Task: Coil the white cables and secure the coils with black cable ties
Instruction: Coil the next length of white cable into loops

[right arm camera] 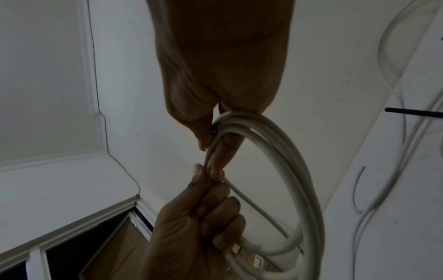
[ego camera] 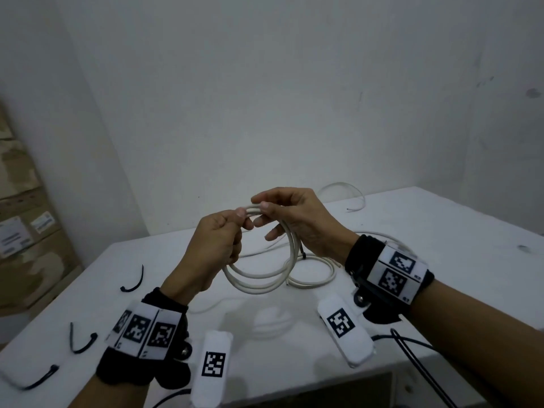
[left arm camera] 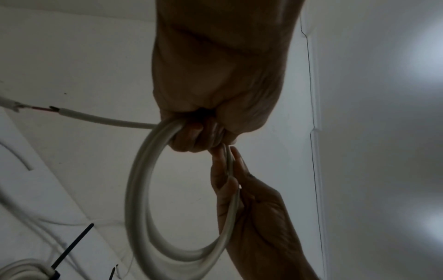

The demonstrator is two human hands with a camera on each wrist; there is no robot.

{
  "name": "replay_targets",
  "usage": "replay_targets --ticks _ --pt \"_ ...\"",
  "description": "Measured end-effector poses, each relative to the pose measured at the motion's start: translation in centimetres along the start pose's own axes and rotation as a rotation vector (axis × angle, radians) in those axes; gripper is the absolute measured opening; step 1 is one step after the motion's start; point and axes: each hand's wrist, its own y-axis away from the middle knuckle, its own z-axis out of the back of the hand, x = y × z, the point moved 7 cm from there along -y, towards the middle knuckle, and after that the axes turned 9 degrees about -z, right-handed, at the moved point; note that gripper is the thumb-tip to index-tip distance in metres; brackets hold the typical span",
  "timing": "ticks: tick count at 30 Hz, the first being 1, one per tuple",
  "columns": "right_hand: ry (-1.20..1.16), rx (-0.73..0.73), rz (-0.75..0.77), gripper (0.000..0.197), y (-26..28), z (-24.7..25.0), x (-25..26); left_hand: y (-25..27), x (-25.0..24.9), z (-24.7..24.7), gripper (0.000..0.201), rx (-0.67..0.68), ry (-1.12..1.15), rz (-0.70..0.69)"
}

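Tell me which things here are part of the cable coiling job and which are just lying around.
Part of the job:
- white cable coil held by left hand and right hand
- tied coil on the table
- loose black cable ties
- uncoiled white cable

Just lying about:
- cardboard boxes
- thin black cord

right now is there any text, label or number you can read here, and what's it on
None reads clearly.
Labels on the cardboard boxes: print too blurred.
Wrist bands: square black-and-white code patterns; tiny characters beside them too small.
Sticker on a box in the right wrist view: too small.
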Motion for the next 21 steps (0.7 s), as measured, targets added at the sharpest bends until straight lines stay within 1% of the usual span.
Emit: replay_targets --ticks 2,5,7,10,12,14,15,16,17,18,19,20,21 --pt "0.020 -0.010 -0.006 0.012 -0.2 0.0 0.1 -0.1 -0.2 0.5 0.031 -0.060 -0.082 -0.045" --pt "0.023 -0.027 -0.016 0.012 -0.6 0.3 -0.2 0.0 -0.7 1.3 0.023 -0.144 -0.199 -0.150" --pt "0.002 -0.042 -0.028 0.014 -0.8 0.5 -0.4 0.3 -1.3 1.6 0.022 -0.167 -0.305 -0.221" --pt "0.007 -0.070 -0.024 0.015 -1.0 0.6 -0.3 0.2 -2.1 1.8 0.019 -0.136 -0.537 -0.291" --pt "0.021 -0.078 -0.004 0.013 -1.2 0.4 0.0 -0.3 -2.1 2.2 0.020 -0.117 -0.631 -0.316" --pt "0.032 -0.076 0.017 0.014 -1.5 0.3 0.5 -0.9 -2.4 2.6 0.020 -0.100 -0.733 -0.378" --pt "0.040 -0.072 0.024 0.014 -1.6 0.2 0.7 -1.2 -2.5 2.6 0.021 -0.075 -0.745 -0.391" --pt "0.047 -0.067 0.032 0.015 -1.8 0.0 1.0 -1.5 -2.3 2.6 0.025 -0.020 -0.686 -0.364" --pt "0.057 -0.062 0.042 0.015 -2.0 -0.1 1.3 -1.8 -1.9 2.3 0.029 0.048 -0.531 -0.300" --pt "0.069 -0.054 0.054 0.015 -2.2 -0.2 1.6 -1.9 -1.6 2.0 0.030 0.106 -0.322 -0.217" --pt "0.089 -0.046 0.071 0.015 -2.5 -0.3 2.0 -2.0 -1.3 1.7 0.028 0.130 -0.124 -0.148" --pt "0.117 -0.039 0.090 0.016 -2.7 -0.4 2.3 -2.2 -1.3 1.7 0.025 0.107 0.009 -0.118" --pt "0.165 -0.039 0.109 0.017 -2.9 -0.4 2.6 -2.5 -1.4 2.0 0.023 0.050 0.059 -0.118"
